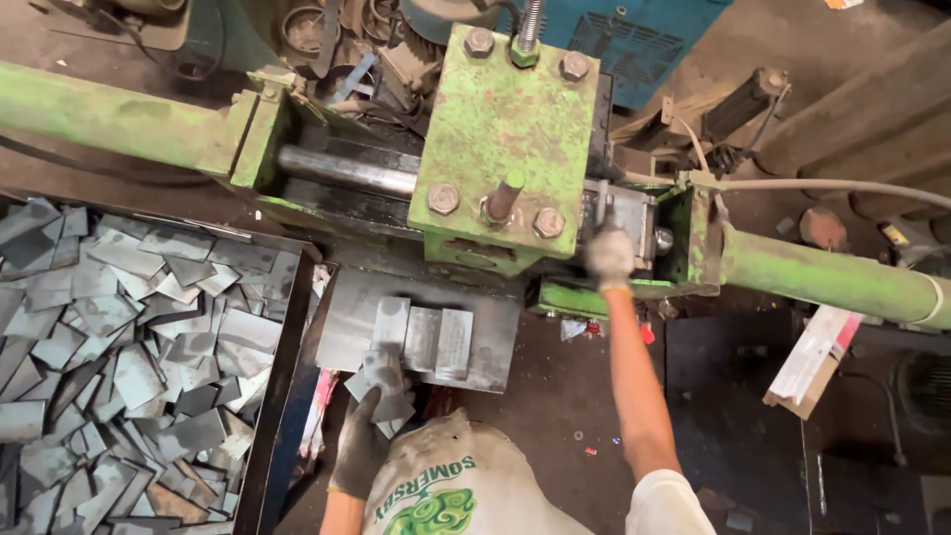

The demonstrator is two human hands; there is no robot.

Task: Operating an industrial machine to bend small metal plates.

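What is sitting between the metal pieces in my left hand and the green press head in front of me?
The left hand holds cut metal pieces at the near edge of a steel plate. Three flat metal blanks lie side by side on that plate, between those pieces and the green press head.

grey metal piece [381,381] held flat, three plates [424,339] side by side

A: Floor? 
B: Dark, grimy workshop floor [594,416], littered with small scraps.

A: Fixtures? 
B: Worn green machine frame [505,129] with long green bars; blue cabinet [634,35] behind; cables; black bin [272,396] at left.

A: Light? 
B: Dim, even.
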